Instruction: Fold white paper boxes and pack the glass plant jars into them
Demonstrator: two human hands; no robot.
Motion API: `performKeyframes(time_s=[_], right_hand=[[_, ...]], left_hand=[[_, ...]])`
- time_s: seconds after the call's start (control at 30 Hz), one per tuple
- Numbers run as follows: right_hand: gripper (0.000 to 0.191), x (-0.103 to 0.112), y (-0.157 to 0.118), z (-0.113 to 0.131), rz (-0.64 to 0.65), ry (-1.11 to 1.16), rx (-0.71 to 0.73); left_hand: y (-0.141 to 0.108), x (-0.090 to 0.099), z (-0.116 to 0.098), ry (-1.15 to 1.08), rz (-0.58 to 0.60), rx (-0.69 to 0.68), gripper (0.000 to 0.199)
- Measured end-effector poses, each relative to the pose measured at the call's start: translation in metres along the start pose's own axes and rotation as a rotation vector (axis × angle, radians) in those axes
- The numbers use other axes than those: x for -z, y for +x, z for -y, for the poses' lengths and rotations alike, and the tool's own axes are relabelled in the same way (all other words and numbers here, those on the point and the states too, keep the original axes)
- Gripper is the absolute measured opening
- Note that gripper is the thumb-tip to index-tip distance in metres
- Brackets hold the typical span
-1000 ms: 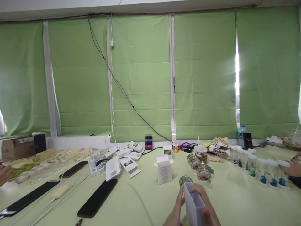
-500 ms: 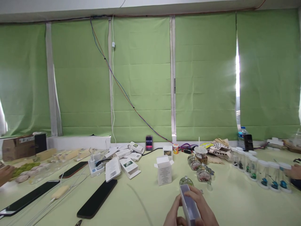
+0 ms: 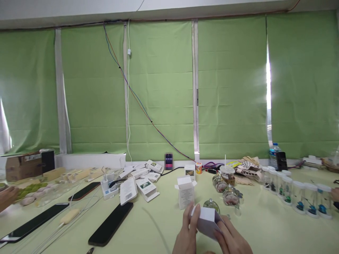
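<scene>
A small white cardboard box (image 3: pixel 207 220) is held low over the table, tilted. My left hand (image 3: pixel 186 229) grips its left side, with fingertips over the top. On the other side my right hand (image 3: pixel 233 237) is closed round the box's right end, its fingers partly hidden by the flap. Just behind the box lies a round glass ornament (image 3: pixel 211 204). Beyond my left hand stands a white box with open flaps (image 3: pixel 186 193), printed with text. Two more glass ornaments, a farther one (image 3: pixel 219 183) and a nearer one (image 3: pixel 231 195), lie to the right.
Several flat white boxes (image 3: pixel 147 188) are heaped by a power strip (image 3: pixel 109 190). Phones, including a black one (image 3: pixel 111 224), and cables lie on the left. Clear jars (image 3: pixel 298 197) line the right. Another person's hand (image 3: pixel 10 197) shows at the left edge.
The white box has turned from lengthwise with an open end showing to a sideways tilt. My left hand has shifted left and up, its fingers now over the top.
</scene>
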State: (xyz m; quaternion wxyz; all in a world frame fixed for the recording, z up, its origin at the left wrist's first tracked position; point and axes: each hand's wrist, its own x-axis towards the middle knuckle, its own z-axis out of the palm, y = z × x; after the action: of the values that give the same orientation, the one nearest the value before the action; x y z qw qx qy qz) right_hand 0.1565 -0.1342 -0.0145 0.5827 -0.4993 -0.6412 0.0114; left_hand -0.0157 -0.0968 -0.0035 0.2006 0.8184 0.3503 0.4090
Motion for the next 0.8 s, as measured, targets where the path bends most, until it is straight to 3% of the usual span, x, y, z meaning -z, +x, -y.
performKeyframes(time_s=[0.1, 0.17, 0.23, 0.3, 0.37, 0.47, 0.6, 0.7, 0.8], right_hand=[[0.025, 0.015, 0.010, 0.004, 0.010, -0.029, 0.062], [0.025, 0.024, 0.017, 0.008, 0.002, -0.039, 0.075], [0.023, 0.033, 0.023, 0.011, 0.019, -0.056, 0.099], [0.021, 0.039, 0.027, 0.013, 0.039, -0.075, 0.115], [0.021, 0.044, 0.030, 0.012, 0.044, -0.085, 0.111], [0.020, 0.054, 0.034, 0.012, 0.050, -0.054, 0.073], [0.025, 0.067, 0.039, 0.021, -0.002, 0.125, -0.062], [0.030, 0.072, 0.039, 0.031, -0.089, 0.330, -0.145], [0.036, 0.070, 0.035, 0.038, -0.139, 0.470, -0.197]], left_hand=[[0.011, 0.021, 0.000, -0.053, -0.073, -0.077, 0.098], [0.026, 0.035, 0.005, -0.102, -0.235, 0.037, 0.084], [0.045, 0.043, 0.017, -0.160, -0.352, 0.223, 0.087], [0.067, 0.045, 0.035, -0.185, -0.303, 0.377, 0.105], [0.085, 0.042, 0.055, -0.211, -0.203, 0.427, 0.114], [0.097, 0.034, 0.073, -0.236, -0.131, 0.420, 0.103], [0.077, 0.029, 0.064, -0.199, -0.193, 0.350, 0.069], [0.046, 0.023, 0.047, -0.154, -0.240, 0.256, 0.059], [0.017, 0.002, 0.034, -0.153, -0.185, 0.261, 0.055]])
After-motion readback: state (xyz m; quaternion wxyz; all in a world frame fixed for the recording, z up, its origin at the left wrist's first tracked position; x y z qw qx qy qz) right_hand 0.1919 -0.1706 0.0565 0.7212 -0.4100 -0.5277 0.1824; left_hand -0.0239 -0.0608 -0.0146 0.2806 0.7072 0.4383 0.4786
